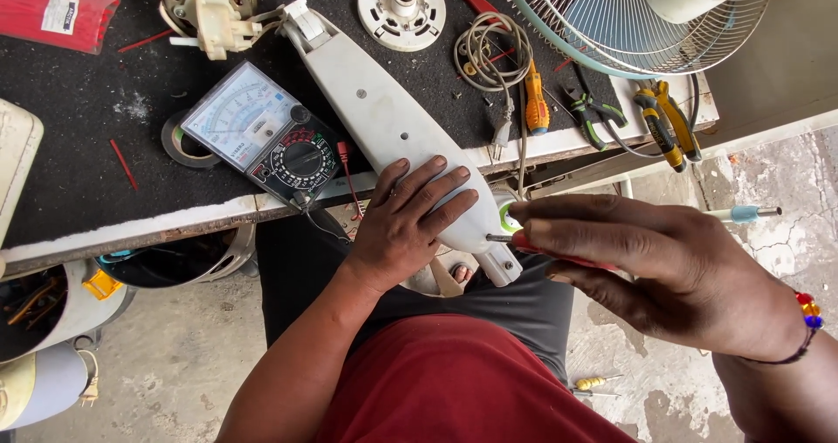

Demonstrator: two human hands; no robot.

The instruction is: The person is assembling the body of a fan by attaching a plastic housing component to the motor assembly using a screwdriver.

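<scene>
At upper left an analog multimeter (262, 135) is seen on the black workbench (78, 172). At centre the long white fan housing (393, 129) is pressed down by the left hand (410, 220), fingers spread flat. At lower right a red-handled screwdriver (546, 251) is gripped by the right hand (655, 264), its tip touching the housing's lower end.

Open room lies over the concrete floor (175, 364) below the desk (87, 190) edge. On the desk, an analog multimeter (262, 137), tape roll (179, 142), coiled cord (489, 54), pliers (668, 124) and fan guard (628, 24) crowd the approaches beside the white fan housing (384, 120).
</scene>
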